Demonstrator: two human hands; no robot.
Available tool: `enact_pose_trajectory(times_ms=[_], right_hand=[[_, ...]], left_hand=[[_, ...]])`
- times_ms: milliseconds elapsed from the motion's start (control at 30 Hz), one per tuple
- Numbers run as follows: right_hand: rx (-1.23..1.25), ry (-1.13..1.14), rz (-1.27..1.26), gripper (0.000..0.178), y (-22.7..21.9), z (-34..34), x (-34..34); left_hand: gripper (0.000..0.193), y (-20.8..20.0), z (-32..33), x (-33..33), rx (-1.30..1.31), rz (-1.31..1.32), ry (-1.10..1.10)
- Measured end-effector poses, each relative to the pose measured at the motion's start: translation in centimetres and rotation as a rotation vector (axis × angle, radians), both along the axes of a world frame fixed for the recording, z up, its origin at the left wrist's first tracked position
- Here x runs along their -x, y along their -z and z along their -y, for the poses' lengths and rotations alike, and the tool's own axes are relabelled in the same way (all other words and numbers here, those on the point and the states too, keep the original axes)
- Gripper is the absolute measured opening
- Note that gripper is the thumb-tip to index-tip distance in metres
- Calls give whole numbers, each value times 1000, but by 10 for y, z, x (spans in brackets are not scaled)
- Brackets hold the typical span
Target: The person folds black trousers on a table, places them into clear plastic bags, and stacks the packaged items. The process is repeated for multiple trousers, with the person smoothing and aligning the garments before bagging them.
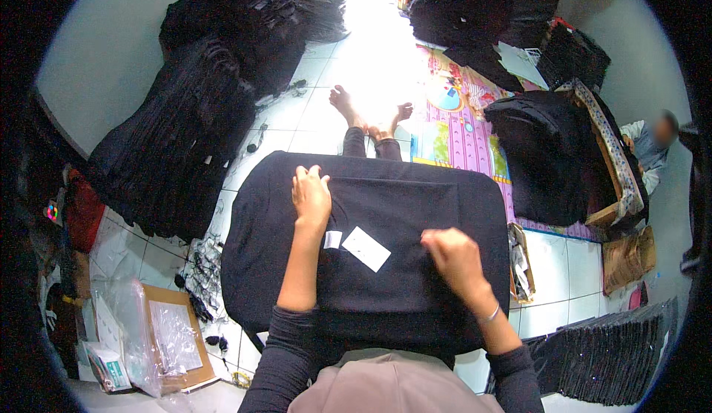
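A black folded cloth (pixel 400 199) lies flat over a dark, round-cornered surface (pixel 256 265) in front of me. My left hand (pixel 311 196) rests on the cloth's upper left part, palm down, fingers stretched out and somewhat apart. Just below it a small white label (pixel 333 239) shows on the cloth, and beside that lies a white rectangular card (pixel 366 249), turned at a slant. To the right of the card, my right hand (pixel 454 256) is over the cloth with its fingers curled together. Whatever it may hold is hidden.
Large heaps of black cloth (pixel 170 131) stand at the left, with more black cloth (pixel 538 157) at the right. Stacked black packets (pixel 608 354) are at lower right, a cardboard box (pixel 174 339) with clear plastic at lower left. A person (pixel 653 146) is at the far right.
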State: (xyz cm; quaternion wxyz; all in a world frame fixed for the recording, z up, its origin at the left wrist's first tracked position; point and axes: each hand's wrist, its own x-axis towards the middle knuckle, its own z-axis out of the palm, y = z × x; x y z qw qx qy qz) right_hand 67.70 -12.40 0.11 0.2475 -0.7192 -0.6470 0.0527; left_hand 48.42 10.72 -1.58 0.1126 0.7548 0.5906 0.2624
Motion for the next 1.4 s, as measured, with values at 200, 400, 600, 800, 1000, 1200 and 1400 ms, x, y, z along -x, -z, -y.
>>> enact_pose_trajectory(times_ms=[200, 400, 600, 800, 1000, 1200, 1400], right_hand=[[-27, 20, 176, 19, -2, -87, -85], [-87, -299, -279, 22, -51, -100, -86], [148, 93, -48, 30, -22, -117, -102], [-257, -117, 12, 44, 25, -86, 10], [-54, 435, 153, 66, 32, -59, -18], [-38, 201, 230, 62, 43, 36, 12], [-130, -60, -69, 49, 8, 12, 65]], left_hand=[[15, 26, -4, 8, -55, 148, 31], [13, 23, -12, 15, -169, 175, 96], [27, 18, -9, 12, 135, 137, -17], [39, 23, -7, 8, -112, -51, -32], [51, 16, 6, 33, 34, 120, -7], [48, -3, 93, 113, 246, 36, 244], [101, -22, 160, 141, 526, 329, 253]])
